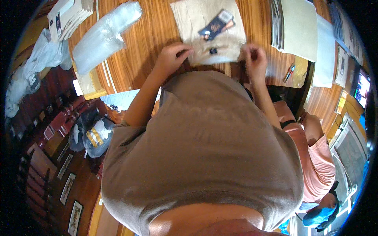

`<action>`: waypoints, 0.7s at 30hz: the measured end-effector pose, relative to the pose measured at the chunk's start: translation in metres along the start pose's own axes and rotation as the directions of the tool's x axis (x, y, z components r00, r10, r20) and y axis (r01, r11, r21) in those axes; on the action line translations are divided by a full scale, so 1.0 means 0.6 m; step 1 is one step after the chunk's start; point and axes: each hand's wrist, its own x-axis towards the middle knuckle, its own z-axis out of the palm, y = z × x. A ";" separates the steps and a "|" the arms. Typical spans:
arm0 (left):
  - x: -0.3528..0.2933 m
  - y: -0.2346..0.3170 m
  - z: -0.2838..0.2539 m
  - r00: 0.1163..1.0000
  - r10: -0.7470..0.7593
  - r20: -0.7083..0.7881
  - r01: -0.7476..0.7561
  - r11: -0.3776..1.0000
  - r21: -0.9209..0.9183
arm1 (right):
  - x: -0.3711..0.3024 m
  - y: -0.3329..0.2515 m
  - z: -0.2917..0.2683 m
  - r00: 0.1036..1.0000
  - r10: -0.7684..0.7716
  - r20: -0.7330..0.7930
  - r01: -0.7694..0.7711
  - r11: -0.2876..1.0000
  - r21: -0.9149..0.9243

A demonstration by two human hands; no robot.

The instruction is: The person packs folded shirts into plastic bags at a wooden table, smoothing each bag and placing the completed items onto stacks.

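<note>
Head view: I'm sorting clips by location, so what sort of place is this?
Possibly a small clothing workroom: a tagged beige garment lies on a wood-grain table, with clear plastic packaging and a fabric stack to the left.

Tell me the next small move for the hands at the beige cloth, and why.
Probably smooth the near end of the beige cloth outward: it looks rumpled, and the left hand and right hand are at its opposite sides.

A folded beige cloth (193,19) lies flat on the wooden table (155,23), its near edge blurred. A dark tag (214,28) rests slantwise on it, with a pale label (225,15).
</note>
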 end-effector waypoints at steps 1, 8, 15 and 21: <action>0.011 0.020 -0.008 0.998 -0.058 0.024 0.058 0.998 0.013 | 0.021 0.003 0.006 0.989 -0.033 -0.145 0.055 0.987 0.149; 0.098 0.124 0.008 0.970 0.233 -0.066 -0.195 0.912 0.360 | -0.022 0.004 0.004 0.838 0.449 0.309 -0.531 0.803 0.271; 0.183 0.108 0.069 0.942 0.335 0.017 -0.327 0.907 0.264 | 0.074 -0.031 0.093 0.817 0.439 0.375 -0.576 0.659 0.484; 0.141 0.167 0.079 0.838 0.512 0.188 -0.544 0.813 0.208 | 0.088 0.045 0.178 0.982 0.096 0.166 -0.155 0.905 0.396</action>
